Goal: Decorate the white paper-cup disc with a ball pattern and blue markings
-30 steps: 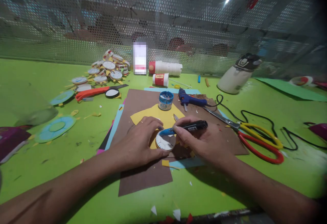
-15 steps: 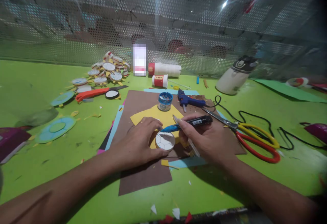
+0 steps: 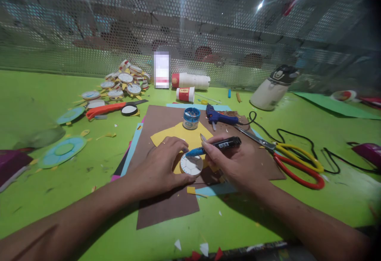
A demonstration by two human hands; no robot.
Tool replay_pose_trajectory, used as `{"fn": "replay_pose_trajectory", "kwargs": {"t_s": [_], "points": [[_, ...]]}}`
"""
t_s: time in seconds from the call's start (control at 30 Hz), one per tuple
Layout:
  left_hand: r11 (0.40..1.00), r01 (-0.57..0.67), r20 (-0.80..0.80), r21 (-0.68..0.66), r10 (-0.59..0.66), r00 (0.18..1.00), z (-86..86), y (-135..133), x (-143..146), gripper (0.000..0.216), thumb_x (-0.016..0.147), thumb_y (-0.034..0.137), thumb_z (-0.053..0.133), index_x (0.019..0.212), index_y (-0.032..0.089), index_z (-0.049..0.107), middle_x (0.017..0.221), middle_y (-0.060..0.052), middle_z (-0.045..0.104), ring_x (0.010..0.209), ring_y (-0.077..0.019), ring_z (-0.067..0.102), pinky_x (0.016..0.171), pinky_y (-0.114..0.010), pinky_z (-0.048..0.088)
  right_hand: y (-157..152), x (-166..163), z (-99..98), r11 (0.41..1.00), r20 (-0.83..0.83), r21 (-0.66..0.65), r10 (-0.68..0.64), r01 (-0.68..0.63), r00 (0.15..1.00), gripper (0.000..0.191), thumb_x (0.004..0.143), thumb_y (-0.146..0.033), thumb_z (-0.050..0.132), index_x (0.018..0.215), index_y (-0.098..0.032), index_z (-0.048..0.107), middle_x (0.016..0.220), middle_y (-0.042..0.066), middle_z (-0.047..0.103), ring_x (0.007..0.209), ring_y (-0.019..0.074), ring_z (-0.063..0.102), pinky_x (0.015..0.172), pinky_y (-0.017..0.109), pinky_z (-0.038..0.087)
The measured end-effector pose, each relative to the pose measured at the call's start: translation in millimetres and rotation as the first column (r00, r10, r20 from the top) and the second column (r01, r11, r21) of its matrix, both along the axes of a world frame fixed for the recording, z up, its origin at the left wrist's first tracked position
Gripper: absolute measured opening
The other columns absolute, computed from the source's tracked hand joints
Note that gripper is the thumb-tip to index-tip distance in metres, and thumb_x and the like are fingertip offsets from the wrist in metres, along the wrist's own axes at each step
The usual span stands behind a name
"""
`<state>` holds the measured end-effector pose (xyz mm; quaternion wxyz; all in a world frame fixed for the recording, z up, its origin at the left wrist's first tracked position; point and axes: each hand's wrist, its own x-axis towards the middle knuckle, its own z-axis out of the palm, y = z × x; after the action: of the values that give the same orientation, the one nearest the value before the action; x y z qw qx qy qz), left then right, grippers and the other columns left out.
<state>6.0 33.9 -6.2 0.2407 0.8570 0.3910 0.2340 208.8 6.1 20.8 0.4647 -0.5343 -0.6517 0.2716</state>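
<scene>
My left hand [image 3: 160, 164] is closed around the left side of a small round white disc [image 3: 192, 166], with thumb and fingers at its edge. Thin lines on the disc form a football-like pattern. My right hand [image 3: 230, 156] grips a black marker [image 3: 222, 146] with a blue-smeared front end, its tip at the disc's upper left. A slim pen [image 3: 203, 138] is also tucked in this hand, its point sticking up. Yellow paper [image 3: 169, 133] lies beneath, on brown sheets [image 3: 169, 213]. Just beyond stands an open jar [image 3: 191, 119] with a blue-stained rim.
Right of the sheets are a blue glue gun [image 3: 222, 116], its black cord and large scissors [image 3: 297, 158]. A box cutter [image 3: 107, 110] and a pile of decorated discs [image 3: 125, 80] lie at left. Paper cups [image 3: 190, 81], a phone [image 3: 161, 70] and a white bottle [image 3: 270, 90] stand behind.
The marker's tip has shifted slightly left over the disc, and its rear end has swung a little inward with my right hand. My left hand keeps its hold on the disc.
</scene>
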Motion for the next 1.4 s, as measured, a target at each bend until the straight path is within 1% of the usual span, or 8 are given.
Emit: {"fn": "replay_pose_trajectory", "kwargs": {"t_s": [0.3,0.53,0.6,0.77,0.97,1.03,1.2,1.4], "points": [[1.000,-0.003,-0.004,0.004,0.003,1.000,1.2,-0.5,1.1,0.046,0.074,0.038,0.078,0.112,0.024,0.056,0.117,-0.008,0.061,0.110,-0.0309,0.055,0.091,-0.048,0.048,0.0,-0.4,-0.9,0.998,0.030,0.054,0.008,-0.009,1.000,0.018,0.083,-0.038,0.069,0.078,-0.020,0.067,0.061,-0.001,0.068,0.053,0.0145,0.063,0.049,0.024,0.048],[1.000,-0.010,-0.006,0.021,0.010,1.000,0.3,-0.2,0.7,0.043,0.074,0.040,0.076,0.109,0.025,0.057,0.117,-0.008,0.062,0.110,-0.0316,0.056,0.090,-0.049,0.049,-3.8,-2.2,3.6,0.997,0.105,0.067,0.031,-0.038,0.994,0.014,0.082,-0.033,0.070,0.074,-0.022,0.067,0.065,0.000,0.071,0.058,0.0167,0.067,0.055,0.027,0.053],[1.000,-0.009,-0.002,0.019,0.010,1.000,-0.1,0.1,0.6,0.044,0.073,0.041,0.076,0.110,0.025,0.057,0.117,-0.008,0.062,0.111,-0.0320,0.055,0.090,-0.049,0.049,-3.6,-1.7,1.5,0.997,0.082,0.068,0.022,-0.028,0.996,0.015,0.082,-0.035,0.071,0.074,-0.023,0.067,0.062,-0.001,0.069,0.055,0.0164,0.066,0.054,0.028,0.053],[0.999,-0.022,-0.019,-0.031,0.021,1.000,1.5,0.1,1.6,0.044,0.075,0.042,0.076,0.110,0.024,0.056,0.118,-0.009,0.060,0.110,-0.0321,0.055,0.091,-0.050,0.047,-2.7,-0.5,-0.4,0.998,-0.072,0.058,-0.028,0.032,0.997,0.023,0.081,-0.043,0.072,0.075,-0.021,0.068,0.063,0.000,0.069,0.056,0.0165,0.065,0.053,0.028,0.054],[1.000,-0.011,-0.029,-0.019,0.011,1.000,2.0,-0.5,0.9,0.043,0.075,0.042,0.076,0.107,0.023,0.054,0.119,-0.009,0.059,0.112,-0.0319,0.053,0.092,-0.049,0.046,-3.6,-1.0,3.0,0.997,-0.014,0.056,-0.050,0.051,0.999,0.024,0.081,-0.043,0.071,0.071,-0.021,0.067,0.059,0.000,0.066,0.056,0.0164,0.064,0.054,0.028,0.054],[1.000,-0.015,-0.038,-0.023,0.014,0.999,2.0,-0.2,1.0,0.044,0.075,0.042,0.076,0.108,0.023,0.054,0.119,-0.009,0.059,0.111,-0.0319,0.053,0.091,-0.050,0.046,-3.5,-1.3,1.7,0.998,-0.020,0.050,-0.034,0.035,0.999,0.025,0.081,-0.043,0.071,0.071,-0.021,0.067,0.058,-0.001,0.066,0.055,0.0161,0.064,0.052,0.028,0.053],[1.000,-0.010,-0.041,-0.020,0.009,0.999,2.4,0.5,2.8,0.045,0.075,0.043,0.076,0.110,0.022,0.055,0.116,-0.009,0.059,0.108,-0.0314,0.053,0.090,-0.049,0.046,-3.1,-1.8,-0.8,0.997,-0.041,0.066,-0.023,0.026,0.999,0.020,0.081,-0.037,0.072,0.072,-0.020,0.068,0.064,0.000,0.070,0.061,0.0166,0.068,0.056,0.027,0.055],[1.000,-0.026,-0.039,-0.013,0.025,0.999,1.6,-0.4,2.4,0.047,0.074,0.040,0.078,0.112,0.024,0.055,0.116,-0.008,0.060,0.108,-0.0302,0.053,0.091,-0.048,0.046,-0.4,-1.0,-5.3,0.993,-0.025,0.117,-0.010,0.013,1.000,0.021,0.081,-0.038,0.073,0.073,-0.019,0.069,0.061,0.000,0.069,0.056,0.0158,0.067,0.052,0.025,0.053]]}}
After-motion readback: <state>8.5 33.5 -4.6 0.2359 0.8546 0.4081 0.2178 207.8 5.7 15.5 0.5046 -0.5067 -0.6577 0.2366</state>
